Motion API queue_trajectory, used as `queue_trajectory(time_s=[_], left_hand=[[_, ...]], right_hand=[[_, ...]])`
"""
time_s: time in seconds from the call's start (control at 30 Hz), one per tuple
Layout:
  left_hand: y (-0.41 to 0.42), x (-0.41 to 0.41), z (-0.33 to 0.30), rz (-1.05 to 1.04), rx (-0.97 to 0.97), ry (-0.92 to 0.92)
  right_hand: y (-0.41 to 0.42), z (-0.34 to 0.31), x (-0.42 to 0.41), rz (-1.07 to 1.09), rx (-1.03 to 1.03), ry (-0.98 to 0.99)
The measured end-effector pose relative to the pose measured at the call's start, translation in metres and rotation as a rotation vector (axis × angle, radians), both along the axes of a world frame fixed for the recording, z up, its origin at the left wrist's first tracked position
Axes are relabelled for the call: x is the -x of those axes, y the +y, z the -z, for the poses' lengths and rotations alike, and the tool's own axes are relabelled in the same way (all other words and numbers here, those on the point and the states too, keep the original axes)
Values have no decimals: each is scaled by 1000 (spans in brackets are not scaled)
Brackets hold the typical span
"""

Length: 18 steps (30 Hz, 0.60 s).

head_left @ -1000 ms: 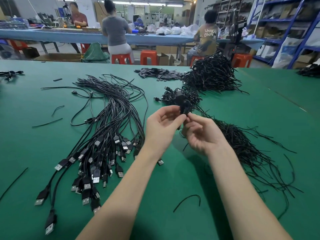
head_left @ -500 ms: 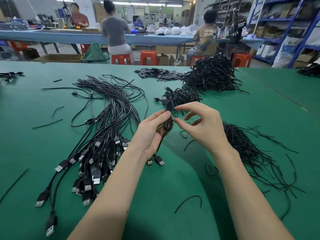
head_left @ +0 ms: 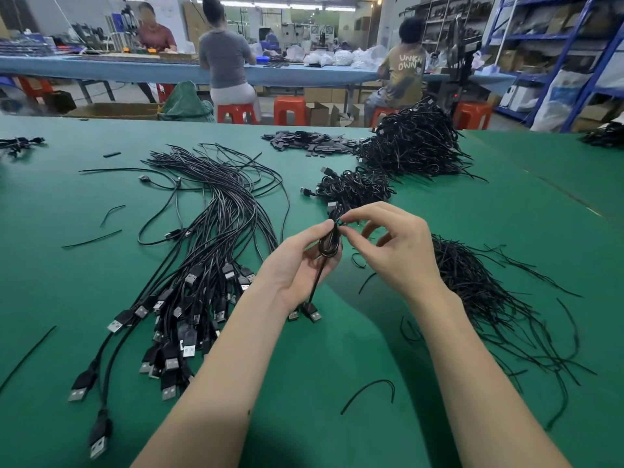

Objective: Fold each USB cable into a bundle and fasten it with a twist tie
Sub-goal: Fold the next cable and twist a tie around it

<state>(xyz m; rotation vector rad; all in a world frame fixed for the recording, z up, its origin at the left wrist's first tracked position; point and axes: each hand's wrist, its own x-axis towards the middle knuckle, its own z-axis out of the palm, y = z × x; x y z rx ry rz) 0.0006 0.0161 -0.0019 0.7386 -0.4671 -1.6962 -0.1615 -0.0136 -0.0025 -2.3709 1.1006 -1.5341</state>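
Left hand [head_left: 297, 265] grips the folded cable [head_left: 329, 244] to keep its loops together, while right hand [head_left: 395, 246] pinches the twist tie [head_left: 341, 221] at the bundle's top.

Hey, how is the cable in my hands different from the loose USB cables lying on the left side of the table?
The cable in hand is folded into a short loop, while the loose cables lie stretched out long. The left hand holds the cable in hand above the table and the right hand pinches its top; the loose cables rest untouched. Both are black with USB plugs.
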Motion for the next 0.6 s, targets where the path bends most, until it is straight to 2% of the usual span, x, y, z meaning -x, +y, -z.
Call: queue_trajectory(time_s=[0.2, 0.33, 0.5, 0.6], left_hand=[[-2, -8, -2, 44, -65, -57], [0, -7, -1, 55, -51, -121], [0, -9, 0, 36, -98, -119], [-1, -10, 4, 16, -82, -167]], right_hand=[[-2, -1, 1, -56, -49, 32], [0, 2, -2, -70, -162, -18], [3, -1, -9, -54, -141, 91], [5, -1, -14, -50, -273, 16]])
